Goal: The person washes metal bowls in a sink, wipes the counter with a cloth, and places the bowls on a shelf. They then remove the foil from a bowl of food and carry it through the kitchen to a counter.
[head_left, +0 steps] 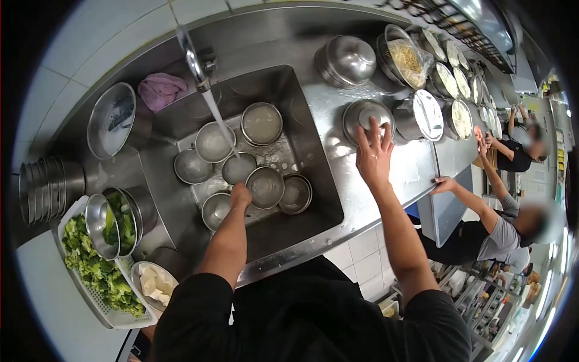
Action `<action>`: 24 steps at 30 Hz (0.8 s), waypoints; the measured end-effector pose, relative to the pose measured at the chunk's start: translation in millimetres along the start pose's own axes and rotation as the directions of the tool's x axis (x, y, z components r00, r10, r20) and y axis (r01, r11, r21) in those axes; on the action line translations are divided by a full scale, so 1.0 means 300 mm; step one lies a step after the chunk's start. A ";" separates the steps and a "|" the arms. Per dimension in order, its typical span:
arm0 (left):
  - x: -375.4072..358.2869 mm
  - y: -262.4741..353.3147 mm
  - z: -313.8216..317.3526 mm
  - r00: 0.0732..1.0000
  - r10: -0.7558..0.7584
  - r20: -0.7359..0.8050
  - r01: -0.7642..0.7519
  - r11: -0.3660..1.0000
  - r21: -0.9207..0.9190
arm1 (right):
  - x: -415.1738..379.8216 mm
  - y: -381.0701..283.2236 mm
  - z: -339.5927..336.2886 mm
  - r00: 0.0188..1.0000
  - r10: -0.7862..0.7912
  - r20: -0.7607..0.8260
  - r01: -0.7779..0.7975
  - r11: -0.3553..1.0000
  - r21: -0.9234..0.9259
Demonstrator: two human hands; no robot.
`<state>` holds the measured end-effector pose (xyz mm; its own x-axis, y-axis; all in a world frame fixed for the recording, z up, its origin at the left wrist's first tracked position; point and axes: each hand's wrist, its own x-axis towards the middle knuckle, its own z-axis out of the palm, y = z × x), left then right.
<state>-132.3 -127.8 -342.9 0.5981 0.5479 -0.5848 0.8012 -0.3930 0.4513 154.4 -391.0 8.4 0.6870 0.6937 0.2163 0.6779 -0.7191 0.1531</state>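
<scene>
— Reaching two ways at once from the head view: our left hand (240, 194) is down in the sink (313, 151), knuckles bunched among the steel bowls (266, 186) under the running tap (194, 57). We cannot tell whether it grips anything.

— And our right hand (374, 154) lies spread, fingers wide, on the upturned bowl (366, 114) on the counter (410, 172) beside the sink, holding nothing yet.

— We should curl those fingers under its rim before lifting; a wet dome will likely slip from a flat palm.

— Agreed. In the basin, we'd take one bowl at a time, the one nearest the stream.

— Mind the co-worker's hand (443, 184) on the counter edge.
</scene>
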 end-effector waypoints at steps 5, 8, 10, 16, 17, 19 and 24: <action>-0.129 0.125 -0.210 0.993 -0.078 -0.084 0.056 0.969 -0.239 | -0.018 0.080 -0.023 0.980 0.180 -0.088 -0.156 0.960 0.233; -0.227 0.286 -0.456 0.955 -0.284 0.089 0.237 0.543 -0.805 | -0.052 -0.015 -0.006 0.951 0.298 -0.076 -0.250 0.893 0.373; -0.218 0.282 -0.548 0.983 -0.171 0.063 0.141 0.495 -0.857 | -0.046 -0.190 0.042 0.973 0.149 -0.179 0.000 0.769 0.640; -0.424 0.482 -0.888 0.998 -0.046 -0.038 -0.007 0.542 -0.840 | 0.163 -0.693 0.269 0.876 0.143 0.460 -0.476 0.398 0.784; -0.447 0.497 -0.946 0.998 -0.042 -0.055 -0.024 0.545 -0.838 | 0.209 -0.727 0.265 0.804 0.123 0.582 -0.586 0.336 0.738; -0.487 0.491 -1.044 0.988 -0.154 0.026 0.055 0.188 -0.981 | 0.251 -0.764 0.203 0.716 -0.106 0.690 -0.695 -0.024 0.718; -0.205 0.237 -0.923 0.955 -0.262 -0.141 -0.104 0.149 -0.983 | 0.293 -0.849 -0.057 0.842 -0.252 0.476 -0.311 0.494 0.812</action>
<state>-116.9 14.9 -88.1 0.3583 0.7301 -0.5819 0.0406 0.6106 0.7909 37.7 -147.6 5.0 0.5325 0.7854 -0.3156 0.3333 -0.5373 -0.7747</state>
